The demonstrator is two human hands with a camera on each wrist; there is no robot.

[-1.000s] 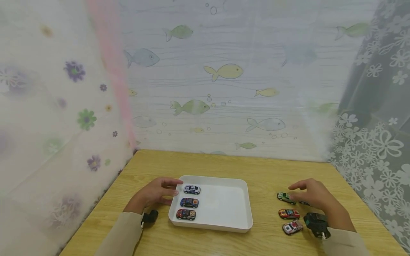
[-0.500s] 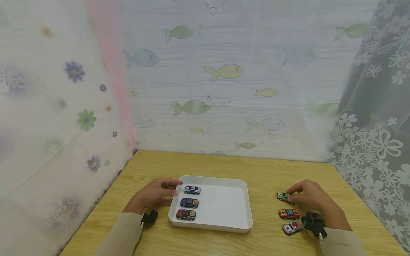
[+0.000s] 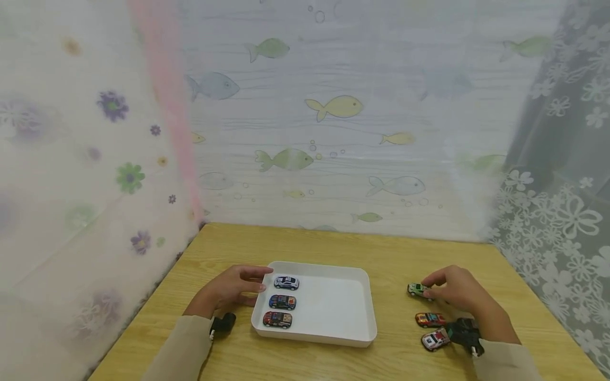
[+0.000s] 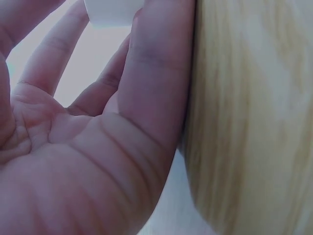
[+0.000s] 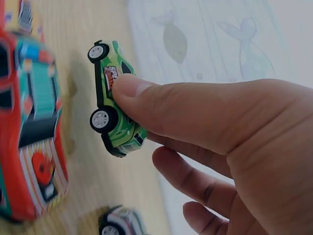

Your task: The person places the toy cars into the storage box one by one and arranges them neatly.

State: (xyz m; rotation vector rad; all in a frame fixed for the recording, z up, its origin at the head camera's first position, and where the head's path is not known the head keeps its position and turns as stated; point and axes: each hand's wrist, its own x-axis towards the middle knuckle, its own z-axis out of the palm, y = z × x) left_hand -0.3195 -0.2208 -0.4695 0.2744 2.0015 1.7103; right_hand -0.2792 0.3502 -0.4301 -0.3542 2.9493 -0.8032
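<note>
My right hand [image 3: 455, 291] pinches a small green toy car [image 5: 110, 83] between thumb and fingers, right of the white tray. In the right wrist view the car is tilted and appears to be just off the table. My left hand [image 3: 233, 286] touches the left wall of the white tray [image 3: 340, 337], fingers extended and loosely spread. Inside the tray, along its left side, stand a white-and-blue toy car [image 3: 286, 282], a blue one [image 3: 283, 302] and a dark red one [image 3: 278, 319].
Below my right hand, a red-and-yellow toy car [image 3: 430, 319] and a white-and-red one [image 3: 434, 339] stand on the wooden table [image 3: 381, 365]. Another toy car [image 5: 120, 223] shows at the bottom of the right wrist view. A fish-print curtain [image 3: 333, 159] hangs behind.
My right hand has closed its thumb and fingers on the green toy car and shifted it slightly left and away from me. The left hand and tray have stayed in place.
</note>
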